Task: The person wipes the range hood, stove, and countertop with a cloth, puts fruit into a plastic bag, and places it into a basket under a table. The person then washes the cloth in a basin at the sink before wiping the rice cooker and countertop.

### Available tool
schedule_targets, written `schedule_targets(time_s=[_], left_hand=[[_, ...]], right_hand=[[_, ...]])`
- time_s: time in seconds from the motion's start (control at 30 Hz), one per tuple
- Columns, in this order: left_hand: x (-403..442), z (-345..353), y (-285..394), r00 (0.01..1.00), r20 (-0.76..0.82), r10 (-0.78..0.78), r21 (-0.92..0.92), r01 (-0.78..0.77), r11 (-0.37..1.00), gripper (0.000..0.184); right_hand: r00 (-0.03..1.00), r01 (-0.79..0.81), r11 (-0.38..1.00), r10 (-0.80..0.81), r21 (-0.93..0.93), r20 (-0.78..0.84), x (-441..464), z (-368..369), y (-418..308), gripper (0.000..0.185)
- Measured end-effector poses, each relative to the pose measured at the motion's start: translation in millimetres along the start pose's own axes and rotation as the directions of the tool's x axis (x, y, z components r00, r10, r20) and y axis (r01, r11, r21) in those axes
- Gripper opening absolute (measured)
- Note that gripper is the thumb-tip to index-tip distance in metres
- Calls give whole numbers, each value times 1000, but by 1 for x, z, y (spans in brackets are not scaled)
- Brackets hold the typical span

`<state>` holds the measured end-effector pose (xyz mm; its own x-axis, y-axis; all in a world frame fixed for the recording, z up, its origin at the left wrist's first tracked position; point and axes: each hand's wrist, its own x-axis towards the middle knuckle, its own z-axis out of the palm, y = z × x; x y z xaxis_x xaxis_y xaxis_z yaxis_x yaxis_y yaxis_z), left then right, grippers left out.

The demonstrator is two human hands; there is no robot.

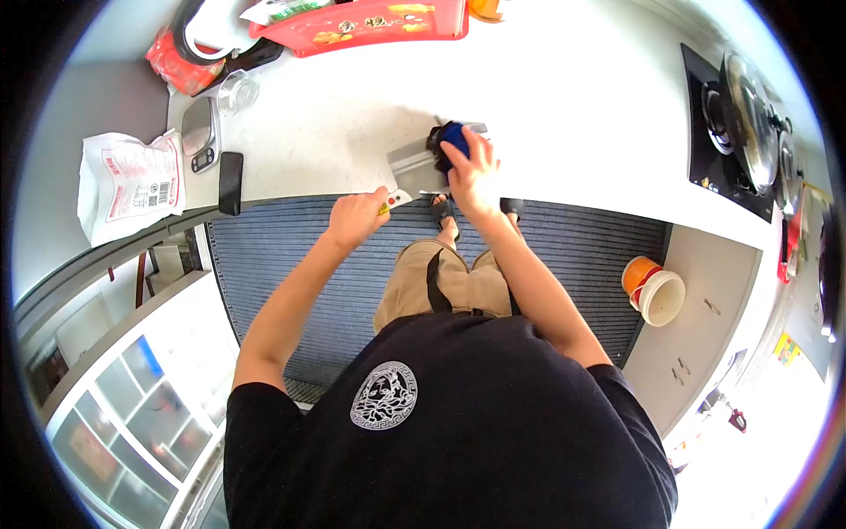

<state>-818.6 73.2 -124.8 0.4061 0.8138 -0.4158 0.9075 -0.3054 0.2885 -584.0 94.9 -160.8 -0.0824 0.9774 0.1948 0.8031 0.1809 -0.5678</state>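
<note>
A flat grey plate-like tool [410,166] with a paler stripe lies at the counter's front edge. Its white end [398,199] has a red dot, and my left hand [355,220] is closed around the handle there. A bit of yellow shows by those fingers. My right hand [476,181] grips a dark blue and black bundle [453,141] from above, over the plate. What the bundle is, I cannot make out. The fingers hide part of both things.
On the white counter [573,115] stand a red tray [370,31], a kitchen scale [201,132], a clear cup [238,93], a black phone-like slab [230,183] and a white packet [132,187]. To the right are a hob with a lidded pan [749,119] and a bucket [661,298] below.
</note>
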Motion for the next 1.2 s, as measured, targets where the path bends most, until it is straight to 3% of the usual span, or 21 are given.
schedule_targets(time_s=[0.13,0.2,0.27,0.4,0.47,0.5,0.53,0.57,0.6,0.63,0.67,0.7,0.73,0.8,0.83,0.87,0.93,1.0,1.03,1.07,1.2], left_hand=[[-4,8,1,999,-16,-31,-43,30,999,23],[-9,15,-8,998,-40,-38,-60,35,998,22],[-23,9,-17,997,-59,-54,-75,50,996,20],[-82,5,-54,963,-92,-255,-150,239,959,21],[-104,4,-60,941,-86,-327,-263,296,918,21],[-113,3,-62,926,-84,-369,-319,326,890,21],[-120,3,-61,916,-90,-392,-386,331,861,20],[-123,5,-54,906,-93,-412,-450,331,829,20],[-124,6,-47,899,-98,-427,-512,322,796,19],[-123,1,-37,903,-124,-412,-595,265,759,17],[-121,2,-32,903,-157,-399,-602,233,764,17],[-119,4,-28,904,-188,-385,-610,200,767,17],[-116,6,-22,904,-218,-369,-618,165,769,17],[-106,6,-11,905,-248,-345,-591,141,795,17],[-100,6,-8,906,-266,-329,-575,125,808,17],[-95,8,-6,914,-275,-297,-561,99,822,17],[-83,9,-5,927,-296,-230,-528,42,848,17],[-75,2,-1,948,-264,-179,-493,27,870,16],[-72,-2,0,957,-244,-153,-473,20,881,16],[-69,-4,1,959,-251,-131,-465,-1,885,15],[-57,-14,7,958,-276,-72,-384,-42,922,15]], right_hand=[[983,-179,962,168,-205,-71,8,11,47,46],[991,-112,925,76,-364,-113,6,4,76,50],[991,-94,927,51,-363,-126,4,1,77,50],[994,-14,955,-19,-296,-108,8,-5,91,47],[993,-15,1000,18,20,-121,17,-22,101,41],[980,-118,949,159,294,-118,20,-19,119,41],[970,-51,896,150,442,-193,23,-26,130,41],[964,-100,848,211,520,-159,22,-39,141,42],[926,-250,659,377,709,-24,17,-47,154,48],[886,-301,617,463,727,-26,17,-65,150,54],[865,-340,681,497,649,-69,13,-77,157,59],[896,-341,892,404,297,-184,7,-77,166,59],[930,-305,946,271,-111,-250,0,-75,175,59],[909,-374,915,329,-150,-256,-7,-65,154,59],[949,-276,954,251,-118,-192,-4,-66,155,55],[892,-447,892,450,70,-31,7,-79,134,53],[834,-526,666,527,529,165,20,-78,124,48],[785,-505,203,512,839,348,33,-81,101,46],[773,-496,40,476,867,420,41,-90,82,45],[787,-497,-33,404,867,466,47,-92,72,47],[766,-603,-111,194,790,613,62,-101,36,52]])
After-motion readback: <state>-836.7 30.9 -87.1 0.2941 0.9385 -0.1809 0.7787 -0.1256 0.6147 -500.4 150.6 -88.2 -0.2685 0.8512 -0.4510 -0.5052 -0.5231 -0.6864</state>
